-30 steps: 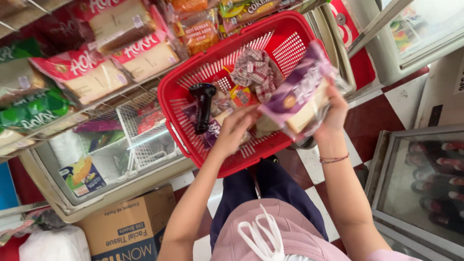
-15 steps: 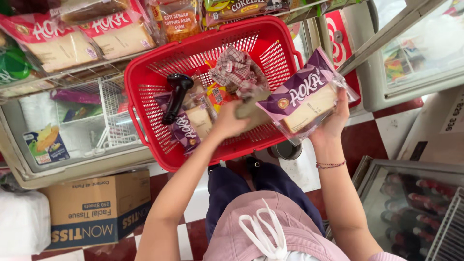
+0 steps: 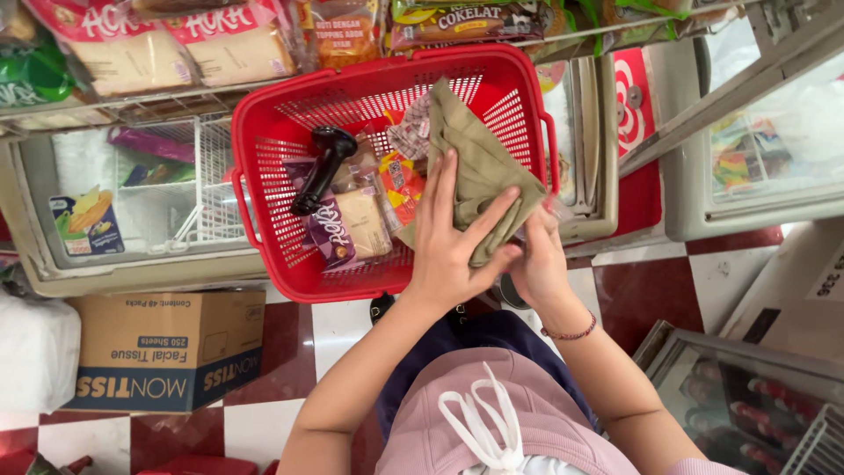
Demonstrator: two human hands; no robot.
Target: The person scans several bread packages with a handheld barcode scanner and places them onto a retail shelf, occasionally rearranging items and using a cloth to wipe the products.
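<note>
Both hands meet at the near right corner of a red plastic shopping basket (image 3: pixel 264 176) with slotted walls. In the head view, the left hand (image 3: pixel 453 242) lies flat on a folded olive-green cloth (image 3: pixel 479 167), its fingers spread open and pressing on the cloth's near end. The right hand (image 3: pixel 538 264) is just beside the left one, at the near right edge of the same cloth; it seems to pinch the cloth and a piece of clear plastic wrap below it, but its fingers are mostly hidden, so I cannot tell how firmly it is closed. A thin bead bracelet (image 3: pixel 571 334) sits on the right wrist.

The cloth lies inside the basket on its right side, on top of the other goods, and reaches from the far wall to the near right rim. Left of it in the basket there are a black handheld scanner-like device (image 3: pixel 323 167), a purple-wrapped loaf of sliced bread (image 3: pixel 347 229) and a small bright orange and red snack packet (image 3: pixel 400 185).

The basket rests on a white chest freezer with sliding glass lids (image 3: pixel 132 202). Far above it, a wire shelf holds red-wrapped bread packs (image 3: pixel 229 44). On the red and white tiled floor (image 3: pixel 633 290), at the near left, stands a brown cardboard box (image 3: pixel 167 352).
</note>
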